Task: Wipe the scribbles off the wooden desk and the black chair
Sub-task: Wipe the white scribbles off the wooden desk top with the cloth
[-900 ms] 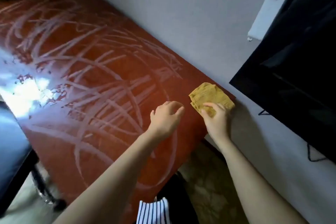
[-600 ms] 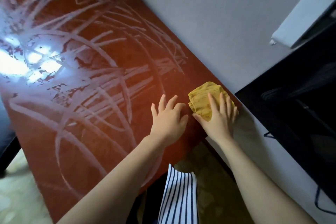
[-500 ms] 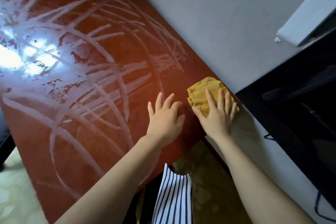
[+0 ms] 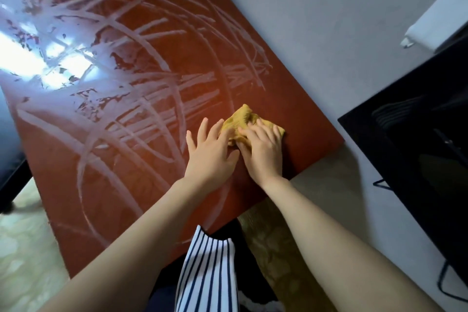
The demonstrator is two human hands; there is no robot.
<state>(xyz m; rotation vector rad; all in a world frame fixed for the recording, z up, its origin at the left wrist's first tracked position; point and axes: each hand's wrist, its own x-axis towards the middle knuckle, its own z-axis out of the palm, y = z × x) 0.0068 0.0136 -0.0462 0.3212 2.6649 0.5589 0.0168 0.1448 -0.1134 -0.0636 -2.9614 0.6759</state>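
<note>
A reddish-brown wooden desk (image 4: 291, 99) runs along the wall, and white scribbles (image 4: 141, 99) cover most of its top. A crumpled yellow cloth (image 4: 241, 119) lies near the desk's right corner. My right hand (image 4: 264, 151) presses down on the cloth, fingers bunched into it. My left hand (image 4: 210, 153) rests flat beside it, fingers spread, its fingertips touching the cloth's left edge. A black chair (image 4: 11, 170) shows only as a dark edge at the far left.
A grey wall (image 4: 316, 20) borders the desk's far side. A large black screen (image 4: 417, 159) hangs on the right with cables below it. Glare whitens the desk's left part. Pale patterned floor lies below, and a striped garment (image 4: 210, 273) shows under my arms.
The cloth has slid left from the desk's right corner and bunched up under my right hand. My left hand has come down flat and now touches the cloth.
</note>
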